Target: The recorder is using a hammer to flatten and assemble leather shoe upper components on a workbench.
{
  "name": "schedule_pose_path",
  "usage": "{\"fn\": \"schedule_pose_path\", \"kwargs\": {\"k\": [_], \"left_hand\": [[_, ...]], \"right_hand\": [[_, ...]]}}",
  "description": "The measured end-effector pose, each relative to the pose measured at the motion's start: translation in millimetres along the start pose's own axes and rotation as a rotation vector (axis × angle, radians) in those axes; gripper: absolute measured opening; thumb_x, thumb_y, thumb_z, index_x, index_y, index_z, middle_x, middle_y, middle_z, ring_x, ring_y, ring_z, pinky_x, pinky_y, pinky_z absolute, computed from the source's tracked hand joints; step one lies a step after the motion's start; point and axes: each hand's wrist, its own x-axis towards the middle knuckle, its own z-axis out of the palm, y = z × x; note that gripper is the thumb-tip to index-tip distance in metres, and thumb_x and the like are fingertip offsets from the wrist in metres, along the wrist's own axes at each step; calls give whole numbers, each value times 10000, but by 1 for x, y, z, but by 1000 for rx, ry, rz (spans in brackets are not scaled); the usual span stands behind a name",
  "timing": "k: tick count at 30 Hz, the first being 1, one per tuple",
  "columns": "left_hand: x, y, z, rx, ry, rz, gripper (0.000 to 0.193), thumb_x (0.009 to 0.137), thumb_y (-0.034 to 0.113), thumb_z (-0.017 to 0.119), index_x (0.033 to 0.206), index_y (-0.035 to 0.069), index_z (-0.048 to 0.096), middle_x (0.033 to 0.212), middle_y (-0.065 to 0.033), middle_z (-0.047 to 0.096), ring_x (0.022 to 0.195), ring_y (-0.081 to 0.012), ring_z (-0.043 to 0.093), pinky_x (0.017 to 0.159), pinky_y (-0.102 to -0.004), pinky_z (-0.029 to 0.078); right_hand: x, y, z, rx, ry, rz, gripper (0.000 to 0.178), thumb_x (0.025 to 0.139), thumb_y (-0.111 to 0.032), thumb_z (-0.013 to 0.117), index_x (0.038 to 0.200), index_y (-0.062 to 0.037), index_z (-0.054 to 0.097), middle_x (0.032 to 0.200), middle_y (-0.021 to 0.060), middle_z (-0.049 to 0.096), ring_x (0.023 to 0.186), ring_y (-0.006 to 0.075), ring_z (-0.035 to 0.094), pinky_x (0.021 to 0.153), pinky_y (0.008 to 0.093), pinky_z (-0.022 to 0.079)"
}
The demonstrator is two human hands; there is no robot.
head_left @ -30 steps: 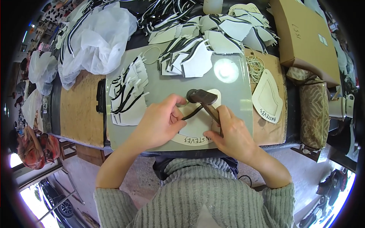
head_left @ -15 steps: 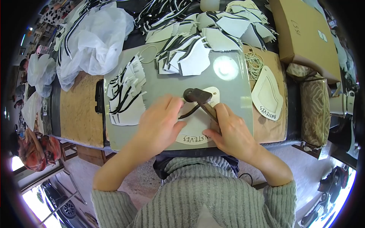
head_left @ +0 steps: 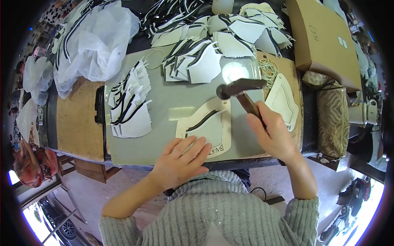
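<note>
We saw black letters low on the curved, cream flat board (head_left: pixel 226 128) in the middle, partly covered. We saw some on the pointed, cream flat board (head_left: pixel 283 101) at the right too. The big brown cardboard box (head_left: pixel 326 45) had dark marks, and its little white label (head_left: pixel 342 42) was too small to read.

Dk hammer (head_left: pixel 246 101), tilted, nr crm template (head_left: pixel 226 127)

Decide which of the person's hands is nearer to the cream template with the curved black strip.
Left. The left hand lies palm down over the lower left part of the cream template; the right hand, gripping the hammer, is off to its right.
</note>
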Motion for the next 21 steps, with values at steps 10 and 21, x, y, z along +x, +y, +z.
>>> {"fn": "schedule_pose_path", "kwargs": {"k": [10, 21], "left_hand": [[33, -4, 2, -314, 128, -190, 795, 766, 455, 767, 1364, 1, 506, 1430, -147, 516, 1298, -342, 489, 1111, -519, 334], [47, -8, -1, -204, -134, -83, 740, 840, 480, 681, 1390, 14, 511, 1513, -134, 447, 1432, -290, 386, 1171, -556, 238]], "right_hand": [[-17, 14, -7, -367, 67, -175, 188, 947, -165, 637, 948, -28, 508, 758, 170, 582, 617, 382, 616, 539, 449, 483], [-13, 22, -1, -495, 25, -180, 232, 966, -221, 611, 927, -29, 487, 796, 144, 593, 602, 359, 627, 514, 436, 507]]}}
